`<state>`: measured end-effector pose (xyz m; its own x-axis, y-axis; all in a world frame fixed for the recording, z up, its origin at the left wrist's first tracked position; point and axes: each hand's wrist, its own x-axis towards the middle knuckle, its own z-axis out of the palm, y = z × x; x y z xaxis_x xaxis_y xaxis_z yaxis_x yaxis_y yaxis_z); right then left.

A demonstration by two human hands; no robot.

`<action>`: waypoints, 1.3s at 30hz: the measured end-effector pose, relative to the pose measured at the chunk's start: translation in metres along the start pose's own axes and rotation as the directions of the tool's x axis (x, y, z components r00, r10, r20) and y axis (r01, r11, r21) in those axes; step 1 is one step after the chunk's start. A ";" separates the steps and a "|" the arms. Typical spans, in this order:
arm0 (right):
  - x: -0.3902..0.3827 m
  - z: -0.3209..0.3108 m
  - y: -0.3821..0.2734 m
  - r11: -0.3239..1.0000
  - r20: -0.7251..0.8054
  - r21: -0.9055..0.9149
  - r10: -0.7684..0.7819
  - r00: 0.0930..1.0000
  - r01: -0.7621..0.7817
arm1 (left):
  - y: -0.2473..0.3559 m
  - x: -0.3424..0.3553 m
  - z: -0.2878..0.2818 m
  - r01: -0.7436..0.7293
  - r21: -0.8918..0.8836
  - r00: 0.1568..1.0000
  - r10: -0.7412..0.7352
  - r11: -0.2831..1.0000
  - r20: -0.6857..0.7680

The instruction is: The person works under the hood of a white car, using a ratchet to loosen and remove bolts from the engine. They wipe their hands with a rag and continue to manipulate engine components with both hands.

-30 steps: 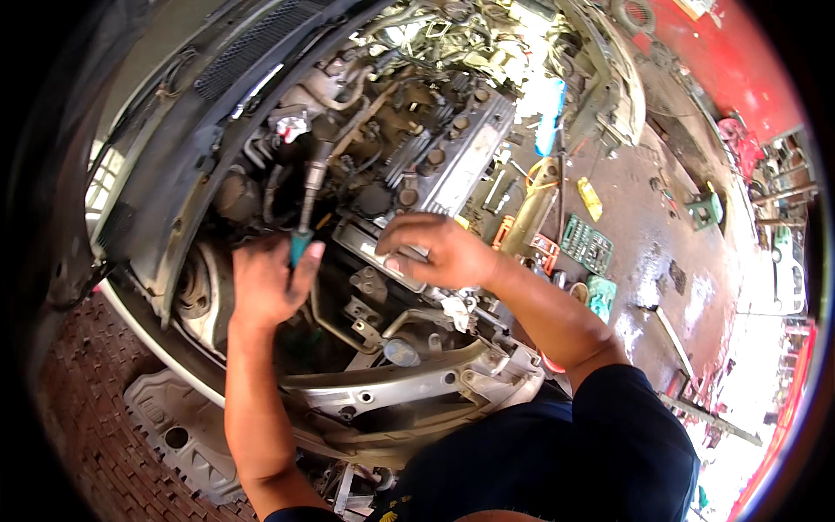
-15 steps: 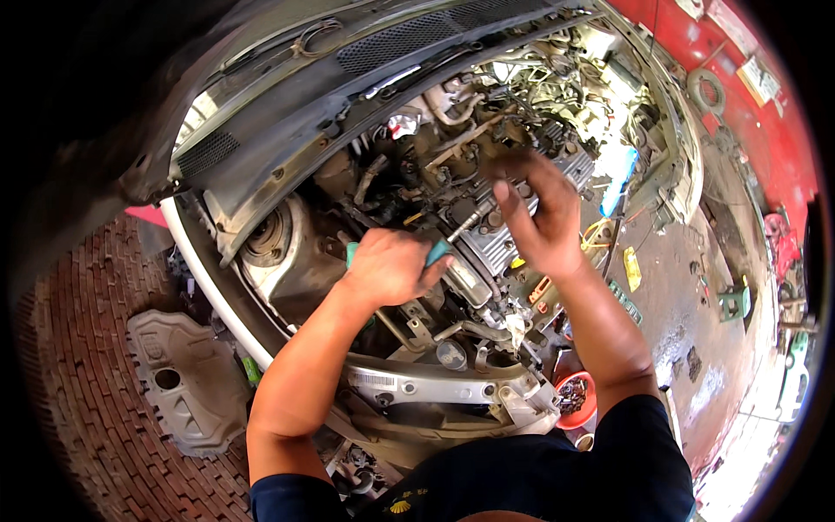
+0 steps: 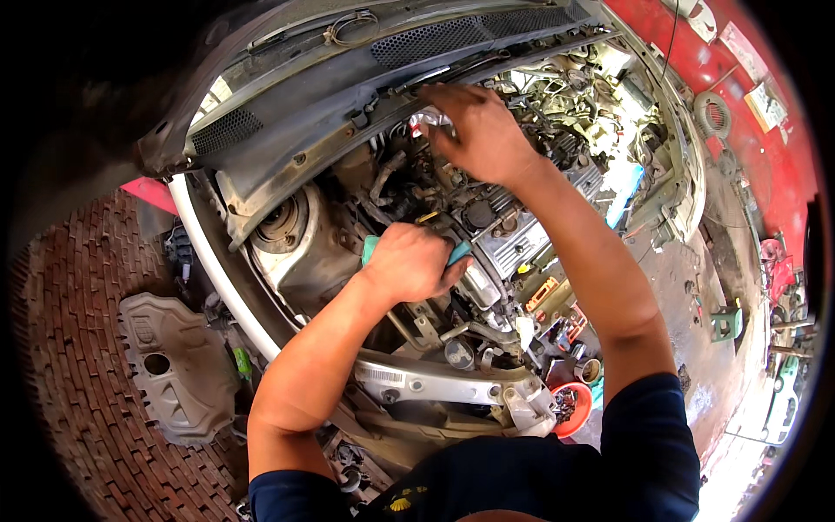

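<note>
My left hand is closed round a teal handle, which shows on both sides of the fist, low over the near left side of the engine. What the handle belongs to is hidden. My right hand reaches across the engine bay to the dark cowl, thumb apart from the stretched fingers, with nothing visible in it. Its fingertips are close to a long metal tool lying on the cowl. Below my right forearm is the ribbed metal engine cover.
A red bowl of small metal parts stands beyond the front crossmember. To the left, a grey moulded cover lies on the brick floor. A blue object rests at the engine's far right. A green stool stands on the floor.
My right hand has moved from over the engine cover up and left to the cowl. My left hand keeps its grip on the teal handle. The silver rod beside it no longer shows.
</note>
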<state>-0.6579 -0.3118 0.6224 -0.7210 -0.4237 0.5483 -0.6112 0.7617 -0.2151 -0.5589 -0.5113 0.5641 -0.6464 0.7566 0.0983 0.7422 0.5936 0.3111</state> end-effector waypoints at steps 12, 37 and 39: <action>0.008 0.021 -0.005 0.975 -0.076 -0.214 -0.071 0.995 0.053 | -0.003 0.001 0.000 0.002 0.030 0.999 -0.003 1.000 0.035; -0.345 -0.145 -0.085 0.845 -0.043 0.115 0.529 0.847 -0.522 | -0.012 -0.031 -0.084 0.322 0.227 0.766 -0.111 0.919 -0.634; -0.371 -0.162 -0.099 0.821 -0.022 0.063 0.569 0.822 -0.567 | -0.026 -0.045 -0.098 0.437 0.290 0.789 -0.209 0.851 -0.577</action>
<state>-0.2767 -0.1508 0.5713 -0.9333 0.0957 0.3462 -0.1139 0.8352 -0.5381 -0.5671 -0.5875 0.6440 -0.7674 0.3152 0.5583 0.4003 0.9158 0.0332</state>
